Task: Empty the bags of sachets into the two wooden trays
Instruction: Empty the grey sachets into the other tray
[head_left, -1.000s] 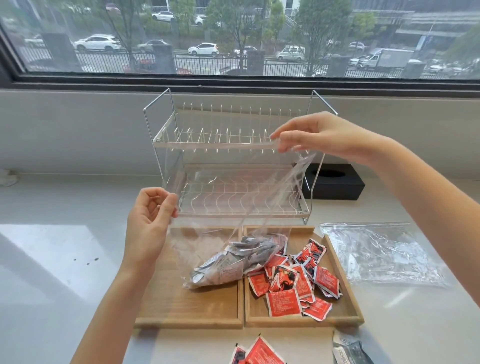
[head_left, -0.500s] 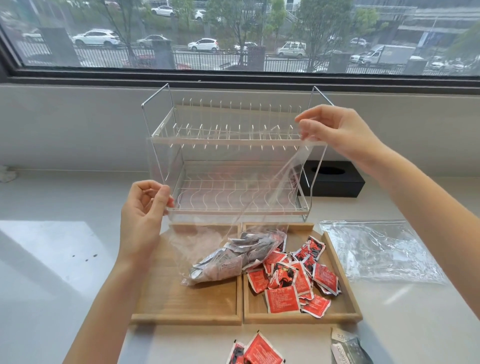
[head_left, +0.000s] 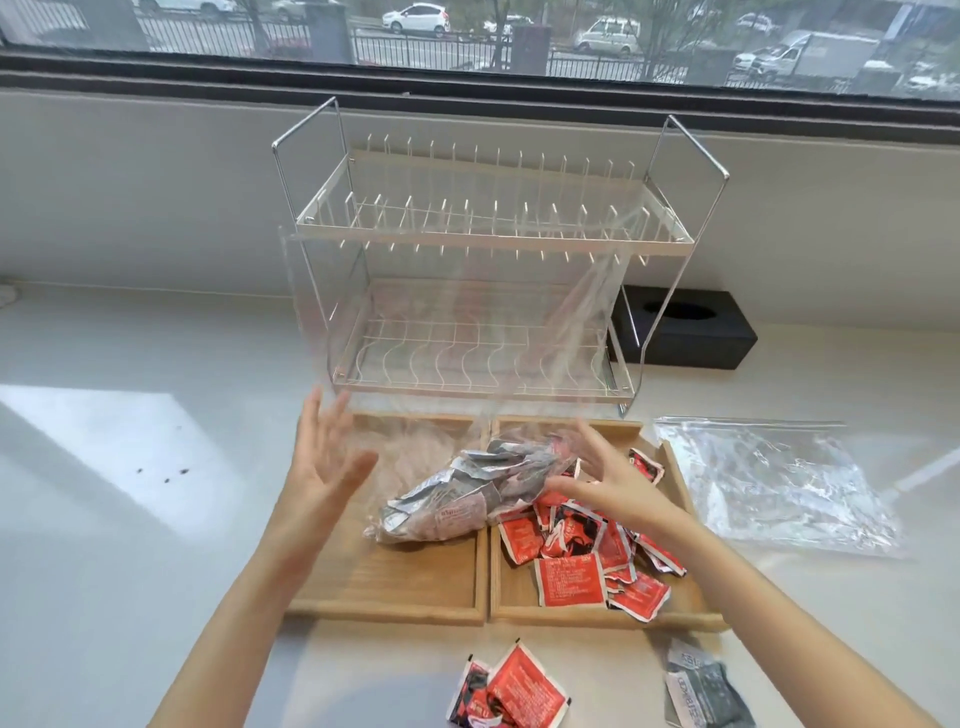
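Two wooden trays sit side by side: the left tray (head_left: 395, 592) and the right tray (head_left: 597, 621). Red sachets (head_left: 582, 551) fill the right one. A clear bag (head_left: 415, 322) holds a clump of silver sachets (head_left: 467, 493) that rests across both trays, while its empty upper part stands loose in the air in front of the rack. My left hand (head_left: 327, 462) is spread open beside the bag's left side, holding nothing. My right hand (head_left: 597, 478) hovers with fingers apart at the clump's right end, over the red sachets.
A wire dish rack (head_left: 493, 234) stands right behind the trays, with a black tissue box (head_left: 680, 332) to its right. An empty clear bag (head_left: 769, 478) lies right of the trays. Loose red sachets (head_left: 509, 691) and a grey sachet (head_left: 701, 691) lie on the counter's near edge.
Both hands have let go of the bag's top corners and dropped down to the sachet clump. The bag's upper part now stands unheld.
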